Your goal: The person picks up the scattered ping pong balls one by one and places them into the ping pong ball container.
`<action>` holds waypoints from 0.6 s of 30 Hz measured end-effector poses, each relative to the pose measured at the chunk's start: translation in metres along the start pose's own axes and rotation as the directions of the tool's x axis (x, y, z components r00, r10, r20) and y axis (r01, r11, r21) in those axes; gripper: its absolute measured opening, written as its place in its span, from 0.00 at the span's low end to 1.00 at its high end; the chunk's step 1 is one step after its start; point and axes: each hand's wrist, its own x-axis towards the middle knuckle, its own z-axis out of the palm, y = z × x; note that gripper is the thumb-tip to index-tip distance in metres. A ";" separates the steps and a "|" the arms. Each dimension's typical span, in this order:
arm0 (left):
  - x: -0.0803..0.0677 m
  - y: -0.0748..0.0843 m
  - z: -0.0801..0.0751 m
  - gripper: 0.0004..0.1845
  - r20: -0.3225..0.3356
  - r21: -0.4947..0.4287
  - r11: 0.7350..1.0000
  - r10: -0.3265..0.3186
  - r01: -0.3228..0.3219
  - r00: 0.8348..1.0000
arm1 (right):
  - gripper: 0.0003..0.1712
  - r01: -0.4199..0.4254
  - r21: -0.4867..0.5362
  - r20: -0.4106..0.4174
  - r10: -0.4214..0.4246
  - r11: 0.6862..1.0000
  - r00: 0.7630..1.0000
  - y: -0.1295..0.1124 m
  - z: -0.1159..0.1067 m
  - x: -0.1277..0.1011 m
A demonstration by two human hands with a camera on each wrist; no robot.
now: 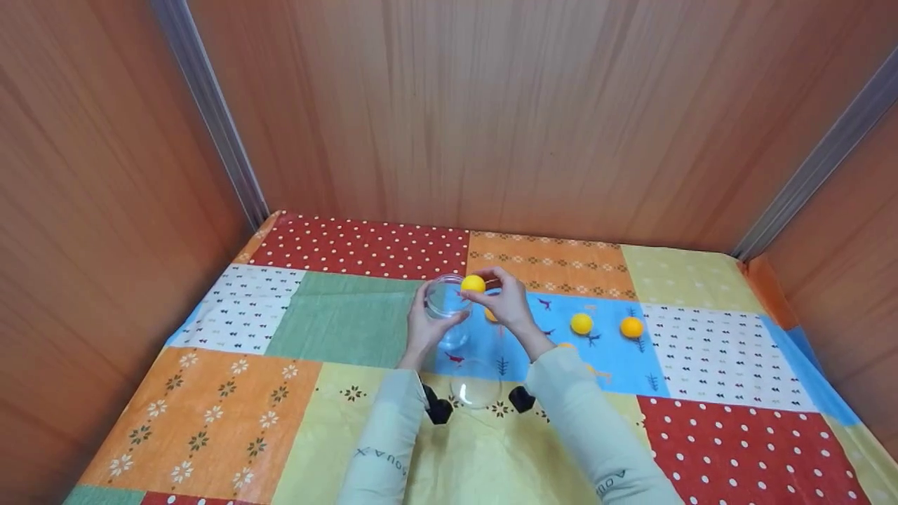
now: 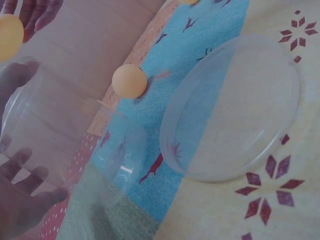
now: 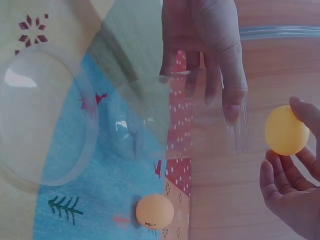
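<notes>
My left hand (image 1: 426, 317) grips a clear plastic jar (image 1: 447, 303) by its side, the open mouth turned upward. My right hand (image 1: 495, 291) pinches a yellow ball (image 1: 473, 283) at the jar's rim. In the right wrist view the yellow ball (image 3: 286, 130) sits between my fingertips (image 3: 302, 114), beside the left hand (image 3: 210, 55) on the jar (image 3: 150, 115). An orange ball (image 1: 490, 315) lies on the cloth under my right hand, also visible as the orange ball (image 2: 129, 81) in the left wrist view. The clear lid (image 1: 477, 382) lies flat near my wrists.
Two more balls, a yellow one (image 1: 581, 323) and an orange one (image 1: 631, 327), lie on the blue patch of the patchwork cloth (image 1: 210, 414) to the right. Wooden walls (image 1: 491, 105) close in the table at the back and both sides.
</notes>
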 end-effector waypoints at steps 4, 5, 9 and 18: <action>0.000 0.001 0.000 0.41 -0.002 -0.014 1.000 0.004 -0.004 1.000 | 0.22 -0.002 -0.010 0.006 0.002 1.000 1.000 -0.003 0.002 0.007; 0.000 0.001 0.000 0.41 -0.002 -0.021 1.000 0.007 -0.007 1.000 | 0.22 0.000 -0.013 0.007 0.000 1.000 1.000 -0.003 0.002 0.009; 0.001 0.000 0.000 0.40 0.002 -0.035 0.999 0.019 -0.019 1.000 | 0.21 0.006 -0.018 0.013 -0.006 1.000 1.000 -0.005 0.003 0.013; 0.000 0.000 0.000 0.40 -0.001 -0.050 0.998 0.029 -0.029 1.000 | 0.23 -0.001 -0.022 0.032 0.002 1.000 0.999 -0.003 0.002 0.017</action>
